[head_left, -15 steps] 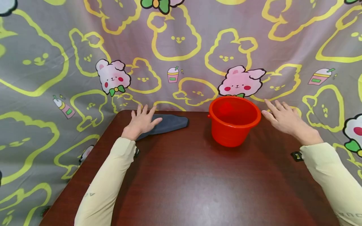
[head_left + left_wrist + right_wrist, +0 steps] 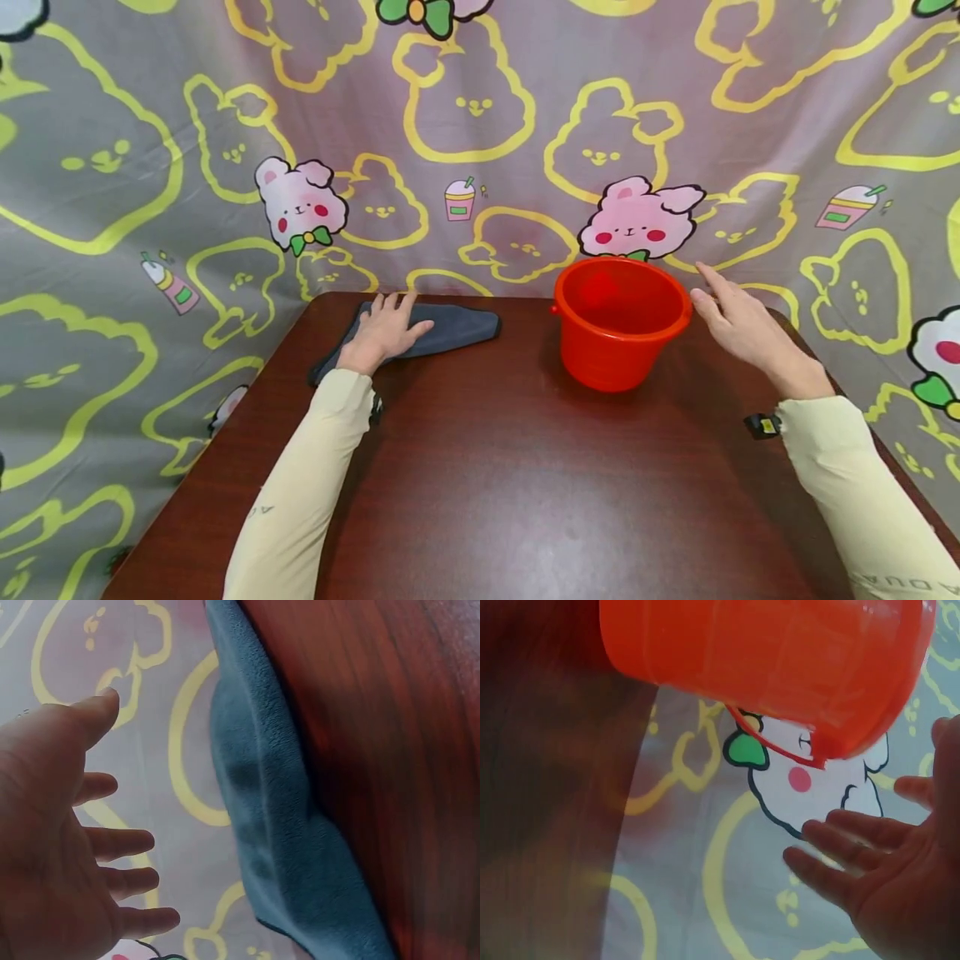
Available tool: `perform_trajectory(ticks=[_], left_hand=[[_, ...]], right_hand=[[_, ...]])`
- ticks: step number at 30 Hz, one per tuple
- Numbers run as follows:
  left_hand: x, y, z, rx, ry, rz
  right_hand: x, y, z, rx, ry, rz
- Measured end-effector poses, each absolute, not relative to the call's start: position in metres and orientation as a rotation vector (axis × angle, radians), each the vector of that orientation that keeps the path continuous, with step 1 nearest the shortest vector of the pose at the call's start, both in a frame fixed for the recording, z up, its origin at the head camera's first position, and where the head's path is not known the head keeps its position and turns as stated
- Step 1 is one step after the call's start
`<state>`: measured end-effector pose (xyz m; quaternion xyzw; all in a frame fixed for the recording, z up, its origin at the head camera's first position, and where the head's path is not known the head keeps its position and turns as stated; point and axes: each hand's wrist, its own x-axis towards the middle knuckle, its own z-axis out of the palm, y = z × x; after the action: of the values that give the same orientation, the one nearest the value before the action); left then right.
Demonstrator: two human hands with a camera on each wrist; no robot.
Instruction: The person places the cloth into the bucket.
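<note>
Cloth (image 2: pixel 461 325), dark blue-grey, lies on the counter (image 2: pixel 510 483) beneath my left grip (image 2: pixel 381 333). That grip is released, its fingers straight and spread, holding nothing — the left wrist view shows a gap between it and the fabric. One tapering end of the cloth reaches out to the right of this grip; another corner juts out on its near left side. My right grip (image 2: pixel 738 329) is released too, fingers extended and a little apart. Just to its left stands a red bucket (image 2: pixel 611 362), upright, its rim near my fingertips but not touching them — and well to the right of my left grip. A thin red handle (image 2: pixel 780 748) shows along the bucket's side. Beyond both grips hangs a grey curtain (image 2: pixel 517 192) with yellow outlines and rabbit faces. Behind each grip, nearer me, comes a pale sleeve (image 2: pixel 296 483).
</note>
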<state>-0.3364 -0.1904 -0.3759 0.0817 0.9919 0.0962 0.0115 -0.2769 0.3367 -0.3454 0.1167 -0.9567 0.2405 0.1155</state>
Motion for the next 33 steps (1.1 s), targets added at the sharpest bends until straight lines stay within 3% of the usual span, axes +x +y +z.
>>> perform_trajectory(ticks=[13, 23, 33], left_hand=[[-0.34, -0.195, -0.395, 0.185, 3.037, 0.343], [-0.34, -0.204, -0.41, 0.123, 2.964, 0.332], [-0.335, -0.214, -0.418, 0.084, 2.87, 0.312]], right_hand=[[-0.272, 0.327, -0.368, 0.281, -2.666, 0.995], [-0.272, 0.323, -0.382, 0.388, -2.527, 1.332], [-0.272, 0.318, -0.389, 0.337, -2.469, 1.38]])
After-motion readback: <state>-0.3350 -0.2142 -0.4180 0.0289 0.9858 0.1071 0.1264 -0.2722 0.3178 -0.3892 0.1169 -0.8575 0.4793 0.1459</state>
